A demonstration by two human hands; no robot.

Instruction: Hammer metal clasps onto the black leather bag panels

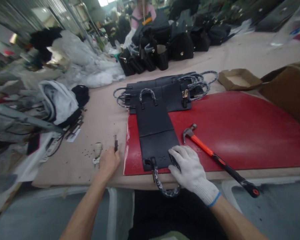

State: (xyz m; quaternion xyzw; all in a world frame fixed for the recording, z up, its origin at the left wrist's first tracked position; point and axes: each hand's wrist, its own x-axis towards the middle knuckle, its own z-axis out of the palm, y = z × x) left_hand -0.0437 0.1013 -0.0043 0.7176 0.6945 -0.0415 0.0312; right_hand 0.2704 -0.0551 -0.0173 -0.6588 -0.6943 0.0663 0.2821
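Observation:
My left hand (110, 162), bare, is closed around a small dark metal punch (116, 144) at the red mat's left edge. My right hand (188, 166) wears a white knit glove. Its fingers and thumb grip the end of a plastic-wrapped bag handle (167, 191) at the near right corner of a black leather bag panel (156, 128). Small holes dot the panel beside my fingers. The handle's other end is joined to the panel's near left corner, and its loop hangs past the table edge. A second wrapped handle (147, 91) arches at the panel's far end.
Right of the panel, a claw hammer (202, 145) lies on the red mat (252, 130). A whitish tool (97, 151) stands left of my left hand. More bag panels (173, 96) are stacked behind. Finished black bags (181, 45), a cardboard tray (231, 85) and a co-worker (152, 13) are farther back.

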